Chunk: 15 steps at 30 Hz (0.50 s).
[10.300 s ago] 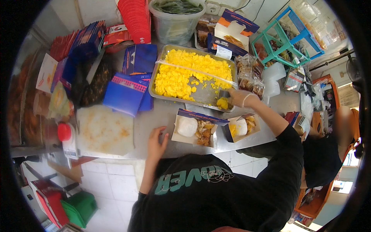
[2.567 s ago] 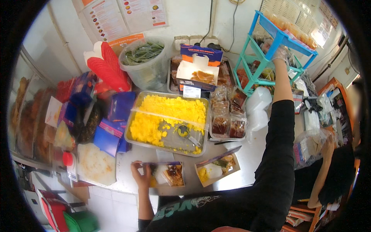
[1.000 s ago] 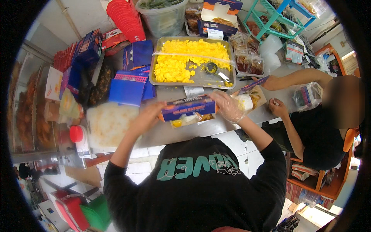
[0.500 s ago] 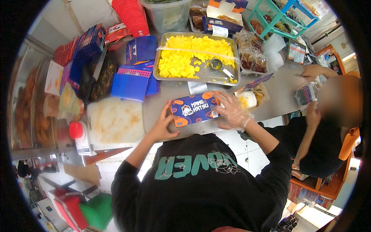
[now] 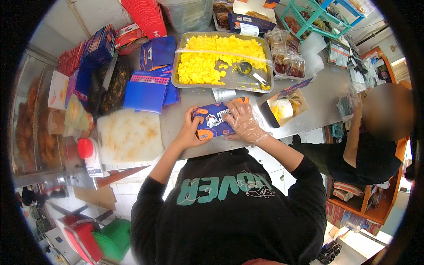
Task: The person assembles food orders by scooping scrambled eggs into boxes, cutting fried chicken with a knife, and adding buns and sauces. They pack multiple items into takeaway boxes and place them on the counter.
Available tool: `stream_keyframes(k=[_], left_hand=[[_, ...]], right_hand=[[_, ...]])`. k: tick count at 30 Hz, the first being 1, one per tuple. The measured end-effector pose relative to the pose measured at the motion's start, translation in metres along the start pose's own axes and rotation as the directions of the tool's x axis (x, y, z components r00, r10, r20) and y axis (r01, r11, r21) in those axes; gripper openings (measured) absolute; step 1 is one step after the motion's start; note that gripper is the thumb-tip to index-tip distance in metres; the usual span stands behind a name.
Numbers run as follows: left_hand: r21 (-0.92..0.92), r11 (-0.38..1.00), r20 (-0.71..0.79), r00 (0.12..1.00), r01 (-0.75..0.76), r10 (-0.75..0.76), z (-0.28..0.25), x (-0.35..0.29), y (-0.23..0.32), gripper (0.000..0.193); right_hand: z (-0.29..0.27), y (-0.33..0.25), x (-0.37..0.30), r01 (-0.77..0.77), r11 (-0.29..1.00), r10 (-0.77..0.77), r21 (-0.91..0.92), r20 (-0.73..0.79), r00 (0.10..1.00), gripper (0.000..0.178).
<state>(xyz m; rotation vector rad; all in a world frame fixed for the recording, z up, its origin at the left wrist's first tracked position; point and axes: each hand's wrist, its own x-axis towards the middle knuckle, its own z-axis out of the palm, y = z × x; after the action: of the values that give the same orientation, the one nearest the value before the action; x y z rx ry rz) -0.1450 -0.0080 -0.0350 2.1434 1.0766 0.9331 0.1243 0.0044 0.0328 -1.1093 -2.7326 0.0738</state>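
Note:
A printed blue and orange cardboard food box (image 5: 216, 130) lies on the steel counter before me, its top panel down. My bare left hand (image 5: 190, 133) grips its left end, thumb on the near side. Across the right part of the top spreads my right hand (image 5: 245, 123), in a clear plastic glove, holding the box between fingers and thumb. Just right of that hand stands a second box (image 5: 270, 115) with its lid raised, showing a white rounded food (image 5: 285, 107) and yellow bits.
Behind is a steel tray (image 5: 198, 86) of crumbled yellow food (image 5: 198, 57) with a black scoop (image 5: 245, 68). Flat blue boxes (image 5: 146, 92), a stained cutting board (image 5: 130, 137) and a knife (image 5: 110, 73) lie left. A co-worker (image 5: 371, 150) handles a plastic bag at right.
My right hand has slid left from the box's right end onto its top. My left hand has closed on the left end. The co-worker's hands have shifted.

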Motion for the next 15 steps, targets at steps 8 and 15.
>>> stream_keyframes(k=[8,15], left_hand=[[0.060,0.997,0.004,0.999,0.040,-0.040,0.003,0.002,0.009,0.071],[0.427,0.902,0.074,0.992,0.065,-0.106,-0.036,0.025,0.073,0.079]], right_hand=[[0.007,0.011,0.013,-0.028,0.996,0.026,0.085,0.026,0.999,0.085],[-0.032,0.037,-0.058,-0.059,0.977,0.104,0.206,-0.216,0.971,0.064]])
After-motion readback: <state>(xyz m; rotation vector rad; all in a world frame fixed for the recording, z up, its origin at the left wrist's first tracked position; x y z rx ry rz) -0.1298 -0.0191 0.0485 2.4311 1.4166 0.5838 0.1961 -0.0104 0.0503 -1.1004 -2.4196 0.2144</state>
